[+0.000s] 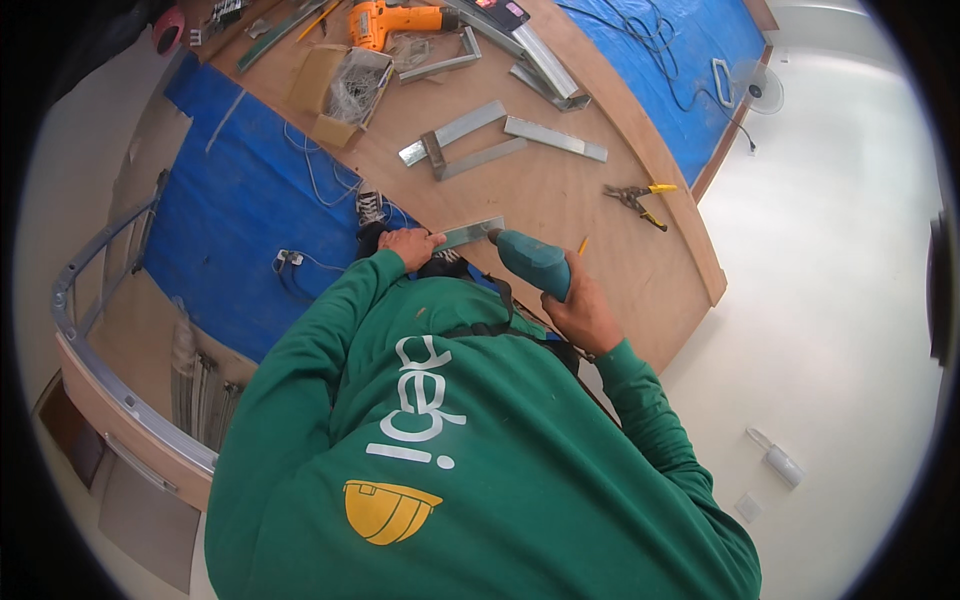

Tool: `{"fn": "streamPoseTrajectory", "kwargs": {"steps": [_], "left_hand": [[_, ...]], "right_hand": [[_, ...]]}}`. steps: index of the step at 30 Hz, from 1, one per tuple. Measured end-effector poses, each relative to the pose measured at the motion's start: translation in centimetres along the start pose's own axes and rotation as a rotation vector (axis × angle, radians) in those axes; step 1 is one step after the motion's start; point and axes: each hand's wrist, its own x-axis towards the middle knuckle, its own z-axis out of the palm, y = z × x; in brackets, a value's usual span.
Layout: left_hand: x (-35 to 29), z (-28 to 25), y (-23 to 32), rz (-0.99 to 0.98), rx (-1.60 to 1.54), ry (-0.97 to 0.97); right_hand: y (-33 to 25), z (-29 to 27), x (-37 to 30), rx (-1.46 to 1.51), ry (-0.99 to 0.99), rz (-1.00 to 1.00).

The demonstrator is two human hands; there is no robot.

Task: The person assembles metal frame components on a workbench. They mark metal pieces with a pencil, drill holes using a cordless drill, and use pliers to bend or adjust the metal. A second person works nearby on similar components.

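Observation:
My left hand (pixel 408 247) is closed on one end of a short metal profile piece (pixel 468 234) at the near edge of the wooden table. My right hand (pixel 585 312) grips a teal power drill (pixel 535 262) by its handle. The drill's nose points left and meets the right end of the metal piece; whether its bit touches the metal I cannot tell. Beyond them lie a try square (pixel 482 159), a flat metal piece (pixel 465 128) partly under it, and another metal piece (pixel 556 138).
Tin snips (pixel 636 200) and a pencil stub (pixel 583 245) lie right on the plywood tabletop (pixel 640 290). Farther off are an open box of screws (pixel 355 88), an orange drill (pixel 385 24) and metal offcuts (pixel 540 60). Blue sheeting (pixel 215 240) with cables covers the floor left.

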Motion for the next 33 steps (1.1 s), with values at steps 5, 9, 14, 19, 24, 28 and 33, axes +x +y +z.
{"fn": "streamPoseTrajectory", "kwargs": {"steps": [5, 9, 14, 19, 24, 28, 33], "left_hand": [[0.6, -1.9, 0.2, 0.000, -0.106, -0.204], [-0.3, -2.7, 0.6, 0.056, -0.128, -0.107], [0.8, -0.8, -0.3, 0.081, -0.131, -0.065], [0.9, -0.5, -0.1, 0.054, -0.113, -0.072], [1.5, -0.4, -0.3, 0.045, -0.104, -0.070], [1.9, 0.6, -0.8, 0.046, -0.112, -0.034], [1.5, 0.0, -0.4, 0.059, -0.130, -0.056]], "right_hand": [[-2.1, 0.0, 0.7, -0.113, -0.060, -0.006], [-2.9, -0.2, 1.8, -0.204, -0.108, 0.017], [-3.4, -0.9, 2.8, -0.248, -0.133, -0.029], [-4.5, -0.8, 2.6, -0.292, -0.152, -0.021], [-4.6, 0.0, 1.7, -0.315, -0.150, -0.031], [-4.6, 0.6, 1.1, -0.328, -0.143, -0.008], [-4.4, 1.3, 0.8, -0.355, -0.156, -0.012]]}}
